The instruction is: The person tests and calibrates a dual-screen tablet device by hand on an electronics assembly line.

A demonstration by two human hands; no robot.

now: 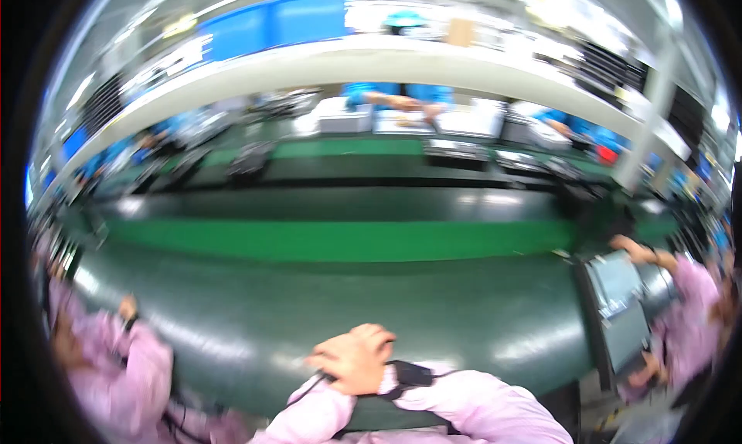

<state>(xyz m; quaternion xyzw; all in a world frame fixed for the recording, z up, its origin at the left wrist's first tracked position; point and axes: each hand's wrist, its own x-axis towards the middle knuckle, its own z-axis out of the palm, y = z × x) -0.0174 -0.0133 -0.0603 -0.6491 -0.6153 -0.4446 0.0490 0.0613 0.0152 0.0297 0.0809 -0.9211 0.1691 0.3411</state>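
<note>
My right hand (352,364) lies across my left hand (376,337) at the near edge of the dark green work surface (433,305). The right hand's fingers rest loosely over the left hand and wrist, and nothing shows in them. Most of the left hand is hidden underneath; its visible fingers stick out past the right hand, blurred and slightly bent, with no object in them. Around my right wrist is a black band (413,373) with a dark cord. Another dark strap (328,377) shows at my left wrist. Both sleeves are pink.
At the right, a co-worker in pink handles a dark-framed panel with silvery plates (618,289). Another co-worker's hand (127,306) is at the left. Beyond a bright green strip (332,239), dark units (456,152) line the far belt, under a pale shelf (386,57).
</note>
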